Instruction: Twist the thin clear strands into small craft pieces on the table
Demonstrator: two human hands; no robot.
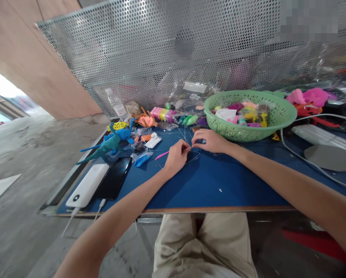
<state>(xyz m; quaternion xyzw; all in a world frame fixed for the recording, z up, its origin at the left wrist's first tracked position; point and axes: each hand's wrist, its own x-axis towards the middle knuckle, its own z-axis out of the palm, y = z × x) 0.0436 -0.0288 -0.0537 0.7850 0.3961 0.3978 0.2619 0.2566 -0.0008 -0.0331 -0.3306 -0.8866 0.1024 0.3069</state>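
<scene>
My left hand (pixel 177 156) is closed in a pinch above the blue tabletop, its fingertips on thin wire (pixel 194 157). My right hand (pixel 207 141) meets it from the other side, thumb and forefinger pinched on the same fine strand almost tip to tip with the left. Loose loops of the wire spread around and beneath both hands. A pink stick-like tool (pixel 161 155) lies by my left hand, one end hidden behind it. What exactly sits between the fingertips is too small to make out fully.
A green basket (pixel 239 133) of colourful clay packs stands behind my right hand. Blue and teal dinosaur figures (pixel 106 146), a white power bank (pixel 87 185) and a black phone (pixel 115 178) are at the left. Clay packets (pixel 144 159) lie nearby. A white cable (pixel 303 164) crosses the right side.
</scene>
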